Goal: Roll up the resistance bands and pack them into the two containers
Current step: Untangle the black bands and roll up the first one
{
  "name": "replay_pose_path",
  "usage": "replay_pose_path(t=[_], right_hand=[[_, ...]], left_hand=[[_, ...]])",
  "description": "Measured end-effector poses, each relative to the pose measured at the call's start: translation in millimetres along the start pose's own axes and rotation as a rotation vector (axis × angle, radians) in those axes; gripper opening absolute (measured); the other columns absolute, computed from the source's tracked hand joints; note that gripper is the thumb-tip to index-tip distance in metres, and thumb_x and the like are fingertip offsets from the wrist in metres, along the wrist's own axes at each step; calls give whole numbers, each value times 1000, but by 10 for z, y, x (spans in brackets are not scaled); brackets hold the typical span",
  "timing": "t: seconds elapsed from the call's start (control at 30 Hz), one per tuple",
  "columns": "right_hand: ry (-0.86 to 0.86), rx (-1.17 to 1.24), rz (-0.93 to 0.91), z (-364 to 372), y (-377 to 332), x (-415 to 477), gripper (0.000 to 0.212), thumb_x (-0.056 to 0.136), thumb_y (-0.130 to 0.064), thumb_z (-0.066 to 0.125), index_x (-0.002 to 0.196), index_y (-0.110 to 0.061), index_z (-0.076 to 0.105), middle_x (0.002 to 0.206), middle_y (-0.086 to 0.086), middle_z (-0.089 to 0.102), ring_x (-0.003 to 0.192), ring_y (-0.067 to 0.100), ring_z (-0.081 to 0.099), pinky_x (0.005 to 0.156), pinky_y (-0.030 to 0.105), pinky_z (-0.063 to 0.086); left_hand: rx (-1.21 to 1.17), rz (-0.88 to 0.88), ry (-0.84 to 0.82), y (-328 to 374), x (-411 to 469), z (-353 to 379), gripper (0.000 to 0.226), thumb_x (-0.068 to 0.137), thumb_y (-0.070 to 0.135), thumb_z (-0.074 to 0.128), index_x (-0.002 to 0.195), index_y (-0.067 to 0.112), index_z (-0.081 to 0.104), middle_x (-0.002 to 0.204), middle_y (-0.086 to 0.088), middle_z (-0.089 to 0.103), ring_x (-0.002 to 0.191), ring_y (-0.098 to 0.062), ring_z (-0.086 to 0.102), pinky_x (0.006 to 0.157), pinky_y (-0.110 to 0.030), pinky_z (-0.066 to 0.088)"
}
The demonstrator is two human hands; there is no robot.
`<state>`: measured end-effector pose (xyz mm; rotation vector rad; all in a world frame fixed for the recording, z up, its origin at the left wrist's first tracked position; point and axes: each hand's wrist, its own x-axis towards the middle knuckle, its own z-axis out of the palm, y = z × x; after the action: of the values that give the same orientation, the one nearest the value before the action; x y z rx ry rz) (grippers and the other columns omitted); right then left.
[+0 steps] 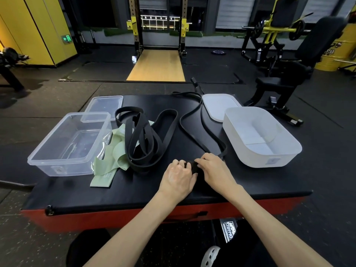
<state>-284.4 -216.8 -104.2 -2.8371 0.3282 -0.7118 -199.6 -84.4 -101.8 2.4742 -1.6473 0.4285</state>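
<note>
A thin black resistance band runs from the far edge of the black platform down to my hands. My left hand and my right hand both grip its small rolled-up end on the platform. A wider black band lies in loose loops at the centre. Partly under it lies a pale green band. A clear plastic container stands open at the left. A white container with an inner divider stands open at the right.
The clear lid lies behind the clear container, and the white lid behind the white one. The platform has a red front side. A black bench stands on the floor to the far right, a squat rack straight ahead.
</note>
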Motion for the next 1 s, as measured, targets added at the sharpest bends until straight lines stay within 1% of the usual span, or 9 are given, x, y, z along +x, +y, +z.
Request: replay_pose_path(t=[0.17, 0.23, 0.33, 0.47, 0.63, 0.73, 0.8, 0.9, 1.0], right_hand=[[-78, 3, 31, 29, 35, -24, 19, 89, -3, 59, 106, -4, 69, 91, 8, 61, 85, 25, 59, 71, 30, 48], [-84, 21, 14, 22, 53, -64, 27, 88, -2, 61, 114, -4, 66, 94, 8, 60, 87, 24, 57, 71, 33, 52], [-47, -19, -15, 21, 75, -104, 35, 79, 3, 70, 113, -7, 69, 86, 5, 57, 78, 23, 55, 61, 35, 51], [4, -61, 6, 51, 36, -66, 43, 66, 11, 74, 105, -7, 72, 81, 3, 59, 73, 24, 58, 60, 30, 46], [0, 7, 22, 62, 27, -88, 31, 74, 8, 71, 101, -5, 67, 88, 4, 63, 81, 21, 60, 72, 18, 38], [-70, 41, 9, 52, 82, -63, 30, 82, 9, 61, 109, -5, 63, 99, 4, 60, 93, 20, 54, 85, 13, 32], [-106, 63, 2, 43, 100, -48, 31, 85, 9, 56, 112, -6, 60, 105, 3, 58, 99, 17, 50, 87, 8, 28], [-112, 82, -10, 33, 100, -49, 28, 88, 2, 55, 115, -6, 60, 108, 4, 57, 102, 18, 50, 89, 14, 34], [-54, 91, -11, 17, 94, -65, 26, 86, -2, 64, 111, -5, 67, 99, 5, 63, 93, 22, 58, 80, 30, 50]], left_hand=[[-36, -80, -25, 40, -17, -41, 42, 97, 43, 42, 112, 8, 62, 98, -7, 64, 89, -22, 57, 83, -30, 47], [-10, -64, -19, 34, -13, -33, 37, 90, 43, 56, 98, 9, 69, 83, -5, 66, 76, -20, 58, 72, -29, 51], [-33, -82, -28, 40, -6, 24, 33, 76, 43, 73, 78, 11, 70, 68, -3, 63, 62, -18, 57, 59, -28, 53], [-70, -78, 16, 24, -7, -7, 35, 82, 43, 68, 85, 9, 70, 76, -4, 64, 70, -20, 58, 66, -30, 54], [-33, -43, 19, 39, -6, -66, 37, 84, 46, 65, 90, 9, 70, 78, -3, 65, 72, -18, 58, 68, -25, 51], [-37, -59, 16, 32, -9, -51, 36, 77, 46, 73, 81, 11, 71, 70, -1, 63, 64, -16, 55, 60, -22, 51], [-77, -69, 17, 31, -25, -27, 37, 85, 46, 64, 92, 10, 70, 79, -4, 64, 73, -18, 56, 67, -25, 51], [-116, -78, 8, 22, -31, -43, 45, 96, 46, 44, 115, 9, 61, 103, -7, 62, 94, -21, 52, 85, -27, 46], [-89, -97, -21, 29, -18, -62, 49, 99, 48, 36, 123, 9, 55, 111, -6, 58, 101, -20, 48, 91, -26, 41]])
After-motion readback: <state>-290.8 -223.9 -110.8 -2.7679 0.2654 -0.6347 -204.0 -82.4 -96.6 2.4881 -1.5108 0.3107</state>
